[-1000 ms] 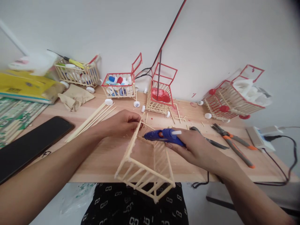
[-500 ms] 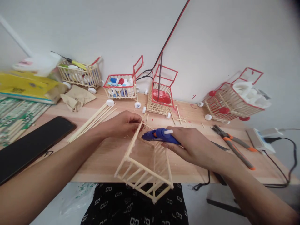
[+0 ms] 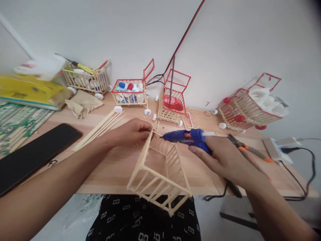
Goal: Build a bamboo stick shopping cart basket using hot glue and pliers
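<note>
While left hand point(image 3: 130, 133) pinches stick frame point(image 3: 160, 177) overhanging table edge point(image 3: 105, 190) | right hand point(image 3: 225, 157) grips glue gun point(image 3: 190, 137)

The stick frame point(image 3: 160, 174) lies at the near edge of the worktop point(image 3: 115, 167), partly hanging over it. My left grip point(image 3: 130, 132) sits at the frame's far left corner; my right grip point(image 3: 223, 157) is to its right, with the glue gun point(image 3: 187, 137) in it, nozzle pointing left at that same corner. Loose sticks point(image 3: 100, 129) lie left of my left grip, and the phone point(image 3: 35, 154) nearer the left edge. Pliers point(image 3: 248, 152) lie right of the gun. Three small carts point(image 3: 129, 92) stand along the far edge; a fourth cart point(image 3: 248, 107) stands toward the far right corner.
</note>
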`<state>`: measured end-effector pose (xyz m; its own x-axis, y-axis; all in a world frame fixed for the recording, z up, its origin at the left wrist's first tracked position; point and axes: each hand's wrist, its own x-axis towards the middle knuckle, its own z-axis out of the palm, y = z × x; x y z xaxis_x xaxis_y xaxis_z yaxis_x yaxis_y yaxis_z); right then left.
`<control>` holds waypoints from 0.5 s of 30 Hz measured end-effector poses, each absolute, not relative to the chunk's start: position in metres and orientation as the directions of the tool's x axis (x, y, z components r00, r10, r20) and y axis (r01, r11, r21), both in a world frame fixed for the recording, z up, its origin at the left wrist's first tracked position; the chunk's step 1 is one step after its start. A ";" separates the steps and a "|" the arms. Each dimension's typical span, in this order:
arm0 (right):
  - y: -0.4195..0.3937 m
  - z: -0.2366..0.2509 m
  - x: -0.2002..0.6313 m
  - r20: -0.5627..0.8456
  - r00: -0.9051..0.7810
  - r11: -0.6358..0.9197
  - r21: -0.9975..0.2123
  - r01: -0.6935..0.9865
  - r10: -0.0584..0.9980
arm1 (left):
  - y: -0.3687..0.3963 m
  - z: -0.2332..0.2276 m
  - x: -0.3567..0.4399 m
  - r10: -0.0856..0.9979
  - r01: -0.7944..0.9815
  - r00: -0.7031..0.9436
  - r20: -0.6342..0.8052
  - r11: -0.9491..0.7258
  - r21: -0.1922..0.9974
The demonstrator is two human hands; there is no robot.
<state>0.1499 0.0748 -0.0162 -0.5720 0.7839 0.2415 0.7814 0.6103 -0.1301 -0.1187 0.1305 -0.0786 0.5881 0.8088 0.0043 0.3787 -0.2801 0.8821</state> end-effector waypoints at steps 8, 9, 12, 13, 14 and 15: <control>0.074 -0.016 0.148 0.258 -0.548 0.592 -0.141 0.793 0.796 | 0.133 -0.083 -0.120 0.804 0.414 0.594 -0.034 -0.269 0.870; 0.074 -0.016 0.148 0.257 -0.548 0.592 -0.138 0.794 0.796 | 0.133 -0.083 -0.120 0.804 0.416 0.594 -0.031 -0.273 0.868; 0.074 -0.016 0.147 0.263 -0.559 0.602 -0.121 0.789 0.786 | 0.133 -0.082 -0.120 0.804 0.422 0.593 -0.038 -0.270 0.865; 0.075 -0.015 0.147 0.265 -0.562 0.604 -0.115 0.789 0.784 | 0.133 -0.082 -0.120 0.804 0.423 0.593 -0.042 -0.267 0.866; 0.075 -0.015 0.147 0.262 -0.562 0.603 -0.109 0.790 0.784 | 0.133 -0.082 -0.120 0.805 0.425 0.591 -0.045 -0.264 0.866; 0.074 -0.016 0.147 0.256 -0.562 0.600 -0.103 0.793 0.787 | 0.132 -0.082 -0.120 0.806 0.425 0.590 -0.046 -0.261 0.867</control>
<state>0.1470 0.0745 -0.0156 -0.5618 0.7866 0.2562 0.7932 0.6002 -0.1032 -0.1199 0.1324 -0.0820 0.5899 0.8062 -0.0460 0.4249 -0.2614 0.8667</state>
